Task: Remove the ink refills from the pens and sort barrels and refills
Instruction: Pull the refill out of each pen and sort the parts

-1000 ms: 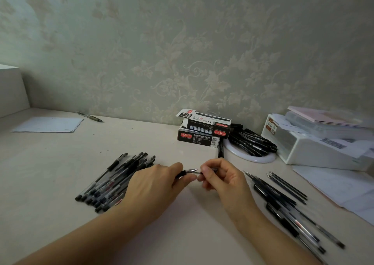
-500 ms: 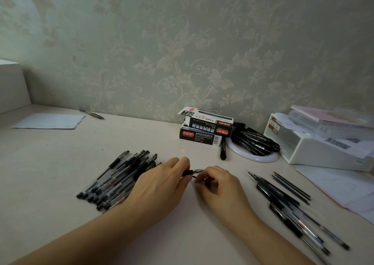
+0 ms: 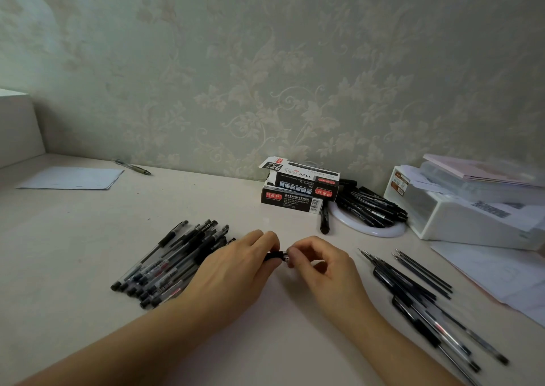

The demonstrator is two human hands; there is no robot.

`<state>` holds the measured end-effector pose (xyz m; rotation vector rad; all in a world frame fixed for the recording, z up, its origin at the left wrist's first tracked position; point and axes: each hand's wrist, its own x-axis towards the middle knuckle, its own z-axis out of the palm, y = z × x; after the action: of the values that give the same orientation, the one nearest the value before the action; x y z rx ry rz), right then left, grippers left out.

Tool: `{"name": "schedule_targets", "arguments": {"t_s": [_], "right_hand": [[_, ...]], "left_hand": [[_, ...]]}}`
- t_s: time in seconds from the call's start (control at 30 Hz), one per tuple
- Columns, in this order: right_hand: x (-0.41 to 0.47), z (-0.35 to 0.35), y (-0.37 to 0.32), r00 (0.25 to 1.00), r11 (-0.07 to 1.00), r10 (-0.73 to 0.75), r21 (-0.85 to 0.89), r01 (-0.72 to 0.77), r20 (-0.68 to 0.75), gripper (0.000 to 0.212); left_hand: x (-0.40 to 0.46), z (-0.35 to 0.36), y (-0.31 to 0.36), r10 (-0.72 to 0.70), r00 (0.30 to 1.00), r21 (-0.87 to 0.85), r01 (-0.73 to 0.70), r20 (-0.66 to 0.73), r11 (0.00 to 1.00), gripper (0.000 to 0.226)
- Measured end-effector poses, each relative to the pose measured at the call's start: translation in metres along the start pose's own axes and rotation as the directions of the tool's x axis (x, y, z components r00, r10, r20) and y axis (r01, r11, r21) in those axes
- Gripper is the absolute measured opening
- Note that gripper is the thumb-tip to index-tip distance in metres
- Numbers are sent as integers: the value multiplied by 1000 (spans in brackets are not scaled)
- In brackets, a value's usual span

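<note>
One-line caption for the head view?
Left hand and right hand grip a pen between two pen piles.

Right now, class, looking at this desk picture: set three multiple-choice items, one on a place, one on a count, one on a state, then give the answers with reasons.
1. Where does the pile of whole pens lie?
A. beside the left hand
B. on the white round tray
C. on top of the boxes

2. How many pen boxes are stacked by the wall?
A. one
B. two
C. four

3. What are the hands doing?
A. lying flat on the table
B. both gripping one pen between them
C. lifting a sheet of paper

Answers:
1 A, the pile lies on the table just beyond the left hand.
2 B, one box sits on another.
3 B, the left hand and right hand hold the pen at their fingers.
</note>
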<state>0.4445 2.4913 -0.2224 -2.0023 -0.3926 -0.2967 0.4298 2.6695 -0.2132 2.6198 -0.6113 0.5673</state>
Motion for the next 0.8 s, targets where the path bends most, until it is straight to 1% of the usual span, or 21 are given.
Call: {"name": "schedule_targets", "arguments": {"t_s": [0.07,0.17,0.33,0.4,0.5,0.6,0.67,0.73,0.8], "right_hand": [[1,-2,0,1000,996,27,81,-26,-5,14],[2,-5,1,998,984,66,166,-66,5,14],[2,-6,1,995,967,103,233,-104,18,7],[2,-6,1,995,967,100,232,-102,22,7],[1,-6,0,997,972,73,219,-80,40,15],[1,-4,-1,995,969,93,228,-96,26,11],[1,-3,1,993,974,114,194,-112,1,7],[1,-2,2,995,982,99,158,-100,15,15],[1,-2,2,996,986,84,142,-88,33,13]], "left_hand": [[0,-1,3,17,1000,-46,-16,13,999,14],[1,-3,5,27,999,-84,-25,27,996,13],[3,-1,4,-22,999,-21,23,47,1000,17],[3,0,4,-30,998,-11,30,49,999,19],[2,0,3,-29,999,-15,30,45,999,21],[1,0,3,-12,999,-26,13,37,1000,21],[1,0,3,1,1000,-38,0,27,999,20],[1,1,3,11,1000,-48,-10,22,999,19],[0,1,2,16,1000,-48,-15,17,999,18]]}}
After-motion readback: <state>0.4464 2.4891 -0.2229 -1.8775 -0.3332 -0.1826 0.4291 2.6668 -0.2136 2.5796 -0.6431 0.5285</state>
